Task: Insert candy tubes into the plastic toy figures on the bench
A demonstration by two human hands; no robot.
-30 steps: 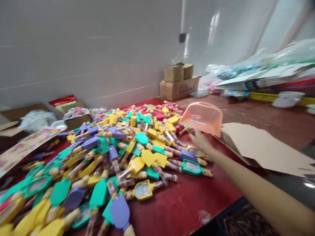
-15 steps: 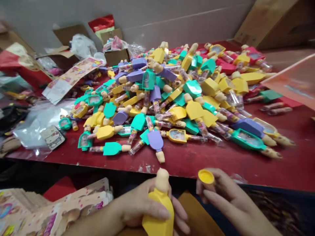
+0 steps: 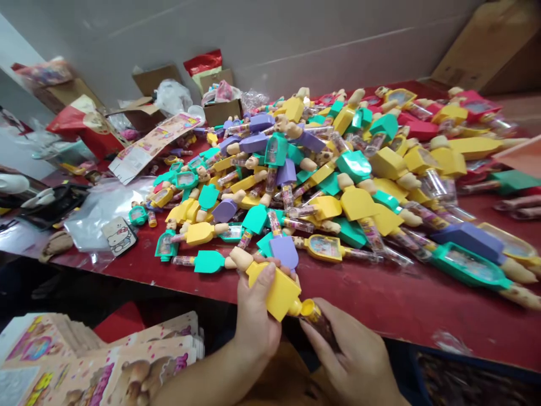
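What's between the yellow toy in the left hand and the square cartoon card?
In the head view, two green toys lie between held toy and card, with another yellow toy just behind.

Toy heap (image 3: 357, 204) blocks ahead (red front strip (image 3: 397, 301) passable).

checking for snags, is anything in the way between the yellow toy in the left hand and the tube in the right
Nothing visible: the narrow end of the yellow toy in the left hand is close beside the yellow-rimmed tube in the right hand. Whether they touch, I can't tell.
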